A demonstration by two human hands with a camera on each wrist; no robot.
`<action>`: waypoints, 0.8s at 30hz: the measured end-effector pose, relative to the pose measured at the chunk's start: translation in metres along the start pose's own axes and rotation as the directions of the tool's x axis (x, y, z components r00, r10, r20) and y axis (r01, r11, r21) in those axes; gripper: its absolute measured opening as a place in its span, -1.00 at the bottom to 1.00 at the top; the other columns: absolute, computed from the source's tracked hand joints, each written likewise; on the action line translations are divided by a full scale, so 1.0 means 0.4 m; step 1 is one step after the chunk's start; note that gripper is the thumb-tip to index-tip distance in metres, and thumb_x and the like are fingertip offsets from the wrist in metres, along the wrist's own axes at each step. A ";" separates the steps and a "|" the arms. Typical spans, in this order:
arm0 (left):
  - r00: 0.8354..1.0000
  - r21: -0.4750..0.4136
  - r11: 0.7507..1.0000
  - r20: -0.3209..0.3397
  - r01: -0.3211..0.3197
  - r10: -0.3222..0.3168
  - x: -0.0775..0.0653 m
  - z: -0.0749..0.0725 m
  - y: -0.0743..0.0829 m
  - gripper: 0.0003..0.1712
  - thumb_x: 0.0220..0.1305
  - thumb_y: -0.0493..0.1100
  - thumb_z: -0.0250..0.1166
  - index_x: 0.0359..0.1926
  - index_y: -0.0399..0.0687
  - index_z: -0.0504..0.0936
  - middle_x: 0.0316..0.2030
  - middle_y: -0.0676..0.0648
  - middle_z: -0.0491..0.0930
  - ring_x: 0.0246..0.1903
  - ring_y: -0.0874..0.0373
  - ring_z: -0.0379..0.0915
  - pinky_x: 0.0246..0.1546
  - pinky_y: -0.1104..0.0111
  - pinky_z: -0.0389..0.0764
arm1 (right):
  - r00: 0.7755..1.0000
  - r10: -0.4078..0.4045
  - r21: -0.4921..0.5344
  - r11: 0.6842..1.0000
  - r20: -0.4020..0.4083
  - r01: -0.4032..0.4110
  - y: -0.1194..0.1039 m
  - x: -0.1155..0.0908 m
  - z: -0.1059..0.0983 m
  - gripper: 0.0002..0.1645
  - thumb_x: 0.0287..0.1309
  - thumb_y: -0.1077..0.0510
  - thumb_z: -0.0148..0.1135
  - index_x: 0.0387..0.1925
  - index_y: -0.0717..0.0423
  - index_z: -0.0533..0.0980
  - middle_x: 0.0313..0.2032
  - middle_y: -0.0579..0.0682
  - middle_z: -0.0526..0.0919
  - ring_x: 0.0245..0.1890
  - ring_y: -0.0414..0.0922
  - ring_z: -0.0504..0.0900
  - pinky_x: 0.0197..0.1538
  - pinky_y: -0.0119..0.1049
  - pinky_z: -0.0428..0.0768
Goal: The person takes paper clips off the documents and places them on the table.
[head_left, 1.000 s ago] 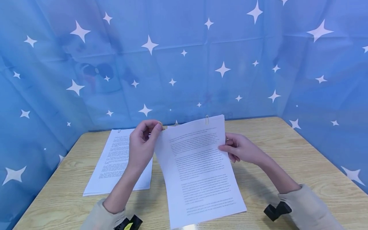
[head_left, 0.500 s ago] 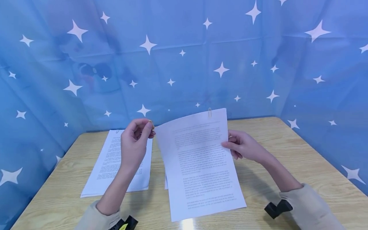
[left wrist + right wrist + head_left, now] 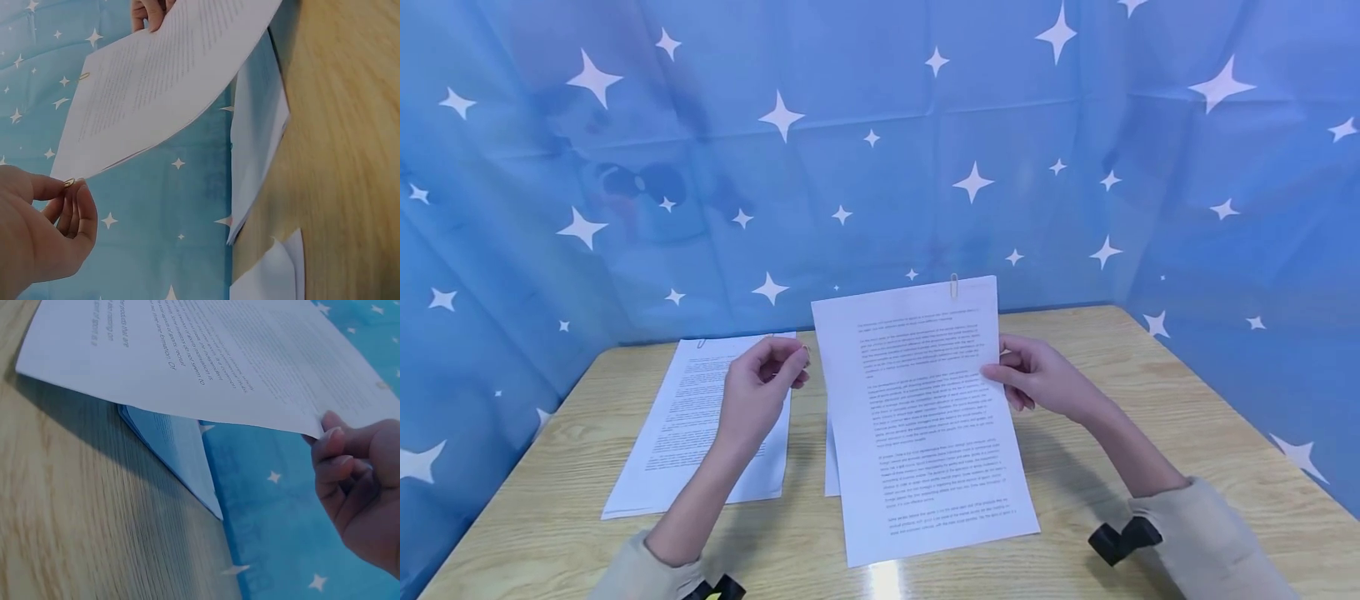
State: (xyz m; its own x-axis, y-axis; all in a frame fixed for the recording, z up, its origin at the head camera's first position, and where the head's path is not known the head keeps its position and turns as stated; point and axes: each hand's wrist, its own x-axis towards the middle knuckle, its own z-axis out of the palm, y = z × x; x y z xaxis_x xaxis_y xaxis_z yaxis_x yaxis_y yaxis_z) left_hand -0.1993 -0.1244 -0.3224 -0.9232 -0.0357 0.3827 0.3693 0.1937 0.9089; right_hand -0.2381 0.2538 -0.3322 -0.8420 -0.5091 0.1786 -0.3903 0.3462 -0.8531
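Observation:
My right hand point(image 3: 1037, 379) pinches the right edge of a printed sheaf of paper point(image 3: 925, 417), holding it upright above the table. A paper clip point(image 3: 954, 286) sits on the sheaf's top edge, near the right corner. Left of the sheaf, my left hand point(image 3: 763, 375) pinches a second, gold paper clip point(image 3: 69, 183) between thumb and index finger. A narrow gap separates that hand from the sheaf in the head view. The right wrist view shows the thumb on the printed face of the sheaf point(image 3: 250, 375).
A printed stack point(image 3: 692, 417) with a paper clip point(image 3: 701, 343) at its top lies left on the wooden table point(image 3: 1150, 375). More paper point(image 3: 832, 467) lies partly hidden behind the held sheaf. A starry blue curtain point(image 3: 880, 183) hangs behind the table.
My left hand has come away from the sheaf's top left corner and moved left, then lower, with the gold paper clip. The sheaf has risen a little and flattened out.

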 end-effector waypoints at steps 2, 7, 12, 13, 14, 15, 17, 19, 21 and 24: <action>1.000 0.023 1.000 0.023 0.019 -0.019 -0.003 -0.003 -0.009 -0.86 0.41 -0.31 0.27 -0.08 -0.29 0.66 -0.29 -0.19 0.64 -0.34 0.04 0.63 -0.23 0.41 0.68 | 1.000 0.000 0.000 1.000 -0.001 0.000 -0.001 0.000 0.000 -0.78 0.44 0.24 0.17 0.02 0.28 0.47 -0.52 0.15 0.62 -0.74 0.09 0.36 -0.70 -0.34 0.29; 0.993 0.051 0.995 0.077 0.086 -0.090 -0.015 -0.007 -0.028 -0.88 0.40 -0.33 0.27 -0.12 -0.33 0.65 -0.30 -0.18 0.64 -0.33 -0.02 0.64 -0.25 0.37 0.70 | 1.000 0.002 -0.007 1.000 -0.009 -0.002 -0.005 -0.001 0.001 -0.80 0.44 0.24 0.17 0.00 0.28 0.47 -0.53 0.14 0.61 -0.74 0.07 0.37 -0.70 -0.34 0.30; 0.976 0.117 0.980 0.127 0.160 -0.174 -0.030 -0.009 -0.039 -0.91 0.38 -0.33 0.28 -0.17 -0.31 0.66 -0.33 -0.16 0.64 -0.33 -0.07 0.66 -0.26 0.39 0.69 | 1.000 0.005 -0.008 1.000 -0.013 -0.005 -0.005 -0.003 0.003 -0.82 0.43 0.24 0.18 -0.04 0.27 0.48 -0.56 0.14 0.58 -0.75 0.00 0.37 -0.71 -0.32 0.28; 0.973 0.131 0.977 0.137 0.168 -0.185 -0.033 -0.010 -0.041 -0.90 0.38 -0.33 0.28 -0.17 -0.31 0.66 -0.34 -0.16 0.65 -0.34 -0.06 0.66 -0.27 0.40 0.69 | 1.000 0.005 -0.009 1.000 -0.014 -0.005 -0.005 -0.003 0.003 -0.82 0.43 0.24 0.18 -0.04 0.27 0.48 -0.56 0.14 0.58 -0.75 -0.01 0.37 -0.71 -0.32 0.28; 0.970 0.141 0.975 0.145 0.174 -0.194 -0.034 -0.010 -0.044 -0.91 0.38 -0.33 0.28 -0.17 -0.31 0.66 -0.34 -0.16 0.64 -0.35 -0.06 0.66 -0.28 0.40 0.69 | 1.000 0.005 -0.009 1.000 -0.014 -0.005 -0.005 -0.003 0.003 -0.82 0.43 0.24 0.18 -0.05 0.27 0.48 -0.56 0.14 0.58 -0.75 -0.01 0.37 -0.71 -0.30 0.28; 0.968 0.148 0.973 0.152 0.178 -0.201 -0.036 -0.010 -0.047 -0.90 0.37 -0.33 0.28 -0.17 -0.31 0.66 -0.34 -0.17 0.65 -0.35 -0.06 0.66 -0.28 0.39 0.69 | 1.000 0.005 -0.011 1.000 -0.014 -0.005 -0.004 -0.003 0.003 -0.82 0.43 0.23 0.18 -0.05 0.27 0.48 -0.56 0.14 0.58 -0.75 -0.01 0.37 -0.71 -0.32 0.28; 0.965 0.161 0.970 0.163 0.181 -0.207 -0.039 -0.011 -0.054 -0.89 0.37 -0.34 0.28 -0.15 -0.34 0.65 -0.35 -0.20 0.64 -0.37 -0.05 0.66 -0.29 0.39 0.70 | 1.000 0.001 -0.010 1.000 -0.013 -0.001 -0.004 -0.003 0.003 -0.82 0.43 0.24 0.18 -0.04 0.27 0.48 -0.55 0.14 0.59 -0.75 -0.01 0.37 -0.71 -0.32 0.28; 0.963 0.170 0.968 0.168 0.184 -0.213 -0.042 -0.012 -0.059 -0.88 0.37 -0.35 0.27 -0.14 -0.36 0.65 -0.34 -0.23 0.64 -0.38 -0.04 0.67 -0.29 0.36 0.71 | 1.000 -0.002 -0.009 1.000 -0.011 0.002 -0.004 -0.002 0.003 -0.81 0.44 0.24 0.17 -0.03 0.27 0.48 -0.54 0.14 0.60 -0.75 0.00 0.37 -0.71 -0.31 0.29; 0.960 0.182 0.965 0.168 0.191 -0.222 -0.046 -0.013 -0.063 -0.89 0.36 -0.37 0.27 -0.14 -0.36 0.64 -0.33 -0.25 0.64 -0.39 -0.04 0.67 -0.29 0.32 0.72 | 1.000 -0.007 -0.007 1.000 -0.010 0.007 -0.005 -0.001 0.002 -0.81 0.44 0.25 0.17 -0.02 0.28 0.48 -0.54 0.13 0.60 -0.75 0.02 0.37 -0.71 -0.31 0.29; 0.957 0.218 0.955 0.166 0.201 -0.239 -0.052 -0.014 -0.068 -0.92 0.34 -0.38 0.28 -0.18 -0.33 0.64 -0.35 -0.23 0.64 -0.40 -0.02 0.67 -0.29 0.27 0.72 | 1.000 -0.012 -0.005 1.000 -0.008 0.012 -0.006 -0.001 0.002 -0.80 0.44 0.25 0.17 -0.01 0.29 0.48 -0.53 0.13 0.61 -0.75 0.05 0.37 -0.71 -0.32 0.29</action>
State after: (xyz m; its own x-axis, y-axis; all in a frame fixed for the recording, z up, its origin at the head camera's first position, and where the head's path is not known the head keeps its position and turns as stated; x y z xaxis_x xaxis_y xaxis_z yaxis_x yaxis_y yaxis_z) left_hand -0.1897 -0.1345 -0.3540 -0.9892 0.0826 0.1210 0.1438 0.3915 0.9089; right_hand -0.2366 0.2525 -0.3305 -0.8403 -0.5066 0.1929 -0.4021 0.3438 -0.8486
